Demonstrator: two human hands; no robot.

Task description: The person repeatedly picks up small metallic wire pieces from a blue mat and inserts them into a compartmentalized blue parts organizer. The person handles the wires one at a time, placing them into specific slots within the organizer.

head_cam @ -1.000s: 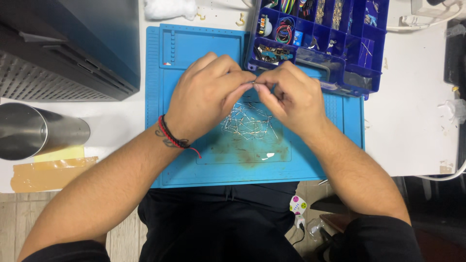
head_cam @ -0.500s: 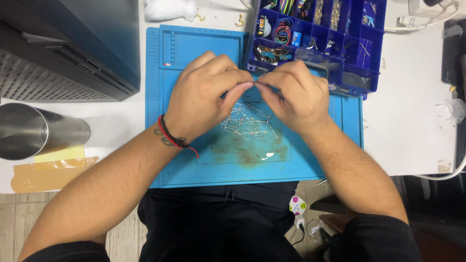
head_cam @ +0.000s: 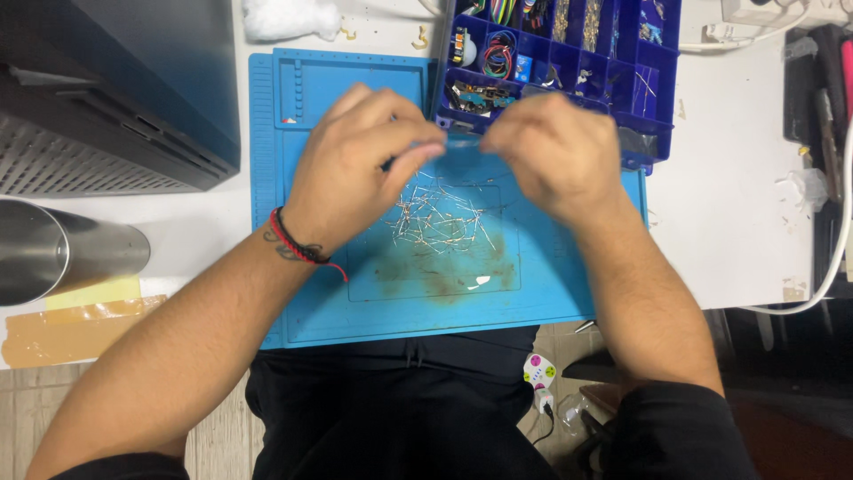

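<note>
My left hand (head_cam: 364, 164), with a red and black cord on its wrist, and my right hand (head_cam: 555, 151) hover over the far half of a blue work mat (head_cam: 293, 293). Both are blurred by motion, and each has its fingertips pinched. A faint thin wire (head_cam: 464, 147) seems to stretch between the two pinches. Below the hands, a loose pile of thin metal wire pieces (head_cam: 440, 218) lies on the mat's stained middle.
A dark blue compartment box (head_cam: 662, 62) with small parts sits at the mat's far right corner. A black case (head_cam: 115, 89) and a metal cylinder (head_cam: 53, 253) stand on the left, with yellow tape (head_cam: 80, 324) below. A white cable (head_cam: 831, 258) and dark tools (head_cam: 813, 89) lie on the right.
My hands were pressed together, fingertip to fingertip, over the wire pile. They have pulled apart sideways, which uncovers the pile.
</note>
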